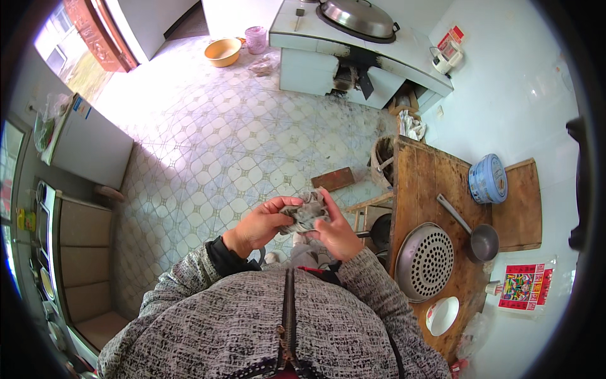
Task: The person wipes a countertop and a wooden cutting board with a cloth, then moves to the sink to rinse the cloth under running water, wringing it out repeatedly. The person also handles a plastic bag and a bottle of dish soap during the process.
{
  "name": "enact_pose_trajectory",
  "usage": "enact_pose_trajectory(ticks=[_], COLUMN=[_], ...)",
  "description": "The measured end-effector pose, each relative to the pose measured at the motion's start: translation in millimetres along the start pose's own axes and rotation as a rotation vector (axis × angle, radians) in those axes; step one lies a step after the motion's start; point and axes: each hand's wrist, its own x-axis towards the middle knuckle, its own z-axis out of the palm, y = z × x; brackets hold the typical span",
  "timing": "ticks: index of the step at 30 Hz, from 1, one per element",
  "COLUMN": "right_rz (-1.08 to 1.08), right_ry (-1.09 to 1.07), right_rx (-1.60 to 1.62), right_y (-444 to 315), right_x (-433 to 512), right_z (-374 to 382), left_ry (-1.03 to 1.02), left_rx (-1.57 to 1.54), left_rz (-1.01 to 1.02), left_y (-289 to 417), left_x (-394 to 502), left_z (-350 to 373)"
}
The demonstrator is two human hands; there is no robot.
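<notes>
Between my two hands is a crumpled grey rag point(310, 211), held in front of my body above the tiled floor. My left hand point(265, 221) pinches its left side with thumb and fingers. On the other side, my right hand point(335, 231) grips the rag with the thumb across its front. The cloth is bunched up, and its folds hide some of my fingertips. A reddish-brown brick point(333, 179) lies on the floor just beyond the rag.
At my right stands a wooden table point(426, 175) with a perforated metal steamer tray point(424, 263), a ladle point(482, 241), a bowl point(442, 316) and a blue bucket point(487, 178). Ahead is a tiled stove point(307, 66) with a lidded wok point(358, 16). A yellow basin point(222, 52) sits on the floor.
</notes>
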Motion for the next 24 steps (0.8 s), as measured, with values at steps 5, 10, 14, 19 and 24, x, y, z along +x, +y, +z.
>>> enact_pose_trajectory(ticks=[5, 10, 14, 19, 24], right_rz=[-0.034, -0.358, -0.299, -0.065, -0.195], right_ry=[0.174, 0.683, 1.25, 1.46, 1.151], right_rx=[-0.136, -0.515, -0.954, -1.26, -0.857], right_y=[-18.9, -89.2, -96.3, -50.7, -88.8], right_x=[46.6, 26.1, 0.6, 28.8, 115.6], right_z=[-47.4, -118.8, -209.3, -309.1, -276.2], left_ry=[-0.244, -0.092, 0.035, 0.156, 0.316], left_rx=[0.095, 0.236, 0.214, 0.083, 0.037], left_rz=[0.07, 0.06, 0.009, 0.023, 0.121], left_y=[18.1, 35.5, 31.5, 41.5, 62.6], left_x=[39.8, 67.9, 75.7, 70.3, 57.2], left_z=[17.7, 21.3, 1.2, -24.1, -56.0])
